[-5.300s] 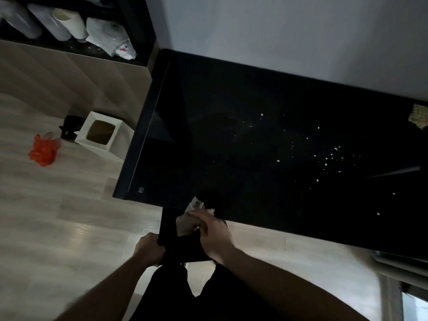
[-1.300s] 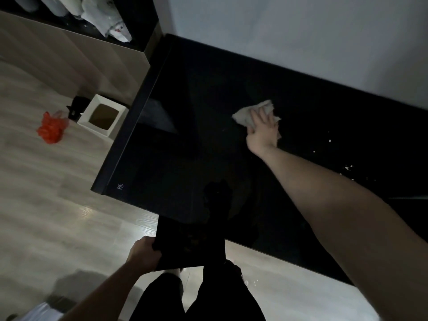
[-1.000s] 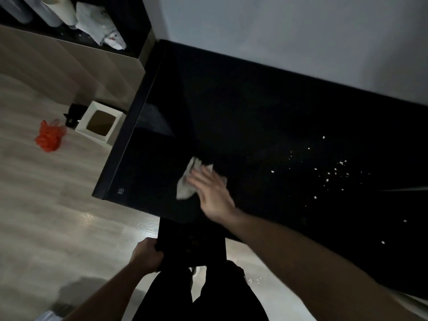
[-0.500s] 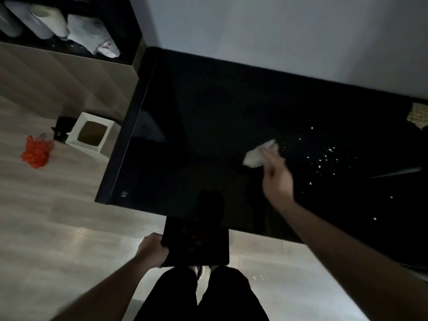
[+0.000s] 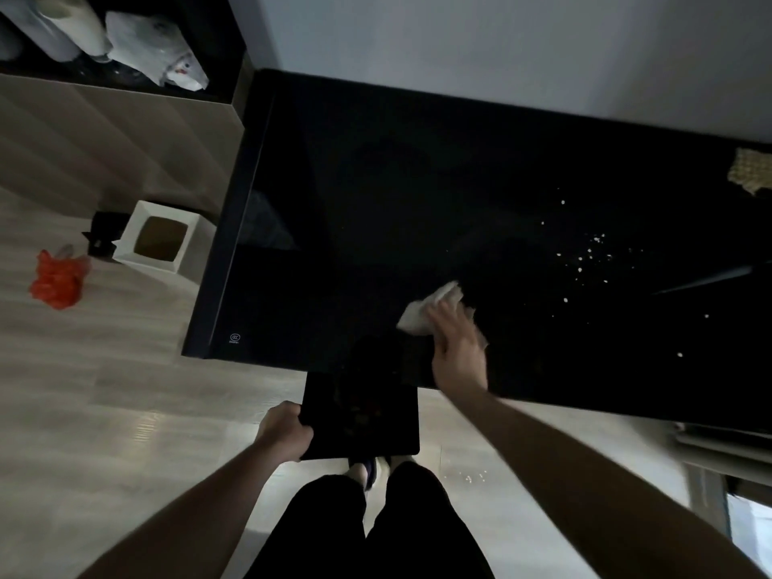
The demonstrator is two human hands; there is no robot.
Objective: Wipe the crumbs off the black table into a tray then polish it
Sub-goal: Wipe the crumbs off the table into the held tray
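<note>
- Right hand [image 5: 457,348], fingers spread, presses soft cloth [image 5: 426,311] flat on table [image 5: 376,194]; limp, needs palm pressure.
- Left hand [image 5: 284,432] grips rigid tray [image 5: 363,415] by its edge below the table's rim.
- Crumbs [image 5: 593,252] light, scatter easily.

Left hand [image 5: 286,432]: low in view, forearm running up from the lower left, fingers curled in a closed grip on the left edge of the tray [image 5: 363,415], thumb side on top. Right hand [image 5: 457,348]: arm extended from the lower right, forearm bare, wrist roughly straight. Palm faces down, fingers spread and pressed flat over the cloth [image 5: 426,309] on the tabletop [image 5: 376,202]. Both legs in dark trousers directly below, feet partly visible.
</note>
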